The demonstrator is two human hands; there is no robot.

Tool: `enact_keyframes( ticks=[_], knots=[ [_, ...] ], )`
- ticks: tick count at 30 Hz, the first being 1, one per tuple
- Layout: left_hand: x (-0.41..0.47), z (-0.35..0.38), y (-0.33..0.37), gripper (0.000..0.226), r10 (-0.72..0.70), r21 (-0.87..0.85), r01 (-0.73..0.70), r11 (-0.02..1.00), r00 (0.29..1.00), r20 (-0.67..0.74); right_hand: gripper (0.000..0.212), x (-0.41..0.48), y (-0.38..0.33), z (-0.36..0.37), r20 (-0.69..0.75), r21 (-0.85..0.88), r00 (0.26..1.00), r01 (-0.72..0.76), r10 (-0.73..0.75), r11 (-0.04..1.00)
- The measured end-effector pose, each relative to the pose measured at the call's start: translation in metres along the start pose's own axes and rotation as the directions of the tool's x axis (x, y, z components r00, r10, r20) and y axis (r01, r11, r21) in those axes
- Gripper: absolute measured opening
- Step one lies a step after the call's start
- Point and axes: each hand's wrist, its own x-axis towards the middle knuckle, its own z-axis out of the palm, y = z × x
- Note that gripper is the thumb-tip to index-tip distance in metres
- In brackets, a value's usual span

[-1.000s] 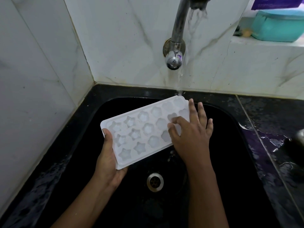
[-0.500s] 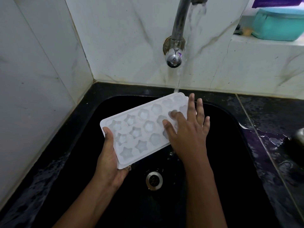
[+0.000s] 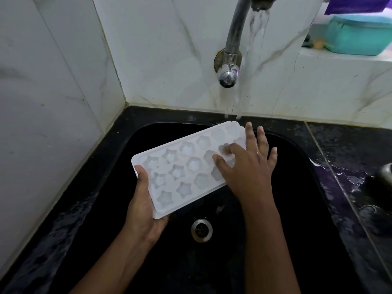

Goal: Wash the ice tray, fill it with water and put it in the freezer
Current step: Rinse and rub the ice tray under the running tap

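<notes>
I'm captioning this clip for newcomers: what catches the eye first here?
A white ice tray with star and flower moulds, held over the black sink. The left hand grips its near end; the right hand presses fingers into its far cells. Water pours from the tap above onto the tray's far corner.

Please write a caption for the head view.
Left hand holds ice tray over sink; right hand touches its cavities under running tap.

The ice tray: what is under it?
Below the ice tray lies the black sink basin, its drain visible nearby. The left hand holds one end; its fingers beneath are covered.
</notes>
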Motion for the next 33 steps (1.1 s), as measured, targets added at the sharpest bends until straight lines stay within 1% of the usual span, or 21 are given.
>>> enact_keyframes(
  ticks=[7, 9, 12, 13, 16, 21, 23, 26, 28, 31, 33],
  knots=[
    [0.000, 0.001, -0.003, 0.065, -0.001, -0.015, 0.001, 1.000, 1.000, -0.003, 0.022, 0.000, -0.001, -0.002, -0.002, 0.052, 1.000, 0.029, -0.029, 0.998],
    [0.000, 0.003, -0.004, 0.063, -0.002, -0.011, 0.002, 1.000, 1.000, -0.005, 0.016, 0.000, 0.001, -0.002, -0.022, 0.069, 1.000, 0.017, -0.015, 0.997],
    [0.002, 0.005, -0.005, 0.063, 0.000, -0.012, 0.000, 1.000, 1.000, -0.018, 0.016, 0.001, 0.002, -0.003, -0.023, 0.095, 1.000, -0.010, 0.012, 0.995],
    [0.003, 0.007, -0.005, 0.065, -0.003, -0.012, 0.003, 1.000, 1.000, -0.013, 0.017, 0.001, 0.003, -0.003, -0.014, 0.087, 1.000, -0.022, 0.023, 0.996],
    [0.004, 0.010, -0.007, 0.065, 0.005, 0.002, -0.005, 1.000, 1.000, -0.002, 0.029, 0.002, 0.004, -0.003, 0.028, 0.024, 0.998, -0.048, 0.048, 0.999],
    [0.004, 0.008, -0.006, 0.064, 0.020, 0.013, -0.020, 1.000, 1.000, 0.002, 0.026, 0.002, 0.005, -0.004, 0.033, 0.044, 0.999, 0.007, -0.009, 0.999],
    [0.003, 0.007, -0.005, 0.064, 0.029, 0.016, -0.029, 0.999, 1.000, 0.004, 0.025, 0.002, 0.007, -0.005, 0.025, 0.045, 0.999, -0.028, 0.027, 0.999],
    [0.003, 0.007, -0.005, 0.065, 0.034, 0.031, -0.034, 0.999, 0.999, 0.012, 0.029, 0.000, 0.004, -0.004, -0.003, 0.029, 0.996, -0.093, 0.094, 0.995],
    [0.004, 0.008, -0.005, 0.065, 0.022, 0.027, -0.022, 0.999, 1.000, 0.003, 0.031, 0.000, -0.001, -0.001, -0.005, 0.013, 0.998, -0.057, 0.057, 0.998],
    [0.006, 0.007, -0.003, 0.061, 0.035, 0.001, -0.035, 0.999, 0.999, -0.016, 0.031, 0.001, -0.006, 0.001, 0.004, 0.046, 0.999, 0.033, -0.033, 0.998],
    [0.006, 0.005, -0.002, 0.064, 0.047, -0.008, -0.047, 0.999, 0.999, -0.026, 0.029, 0.001, -0.004, -0.001, -0.003, 0.044, 0.999, 0.041, -0.041, 0.998]
  ],
)
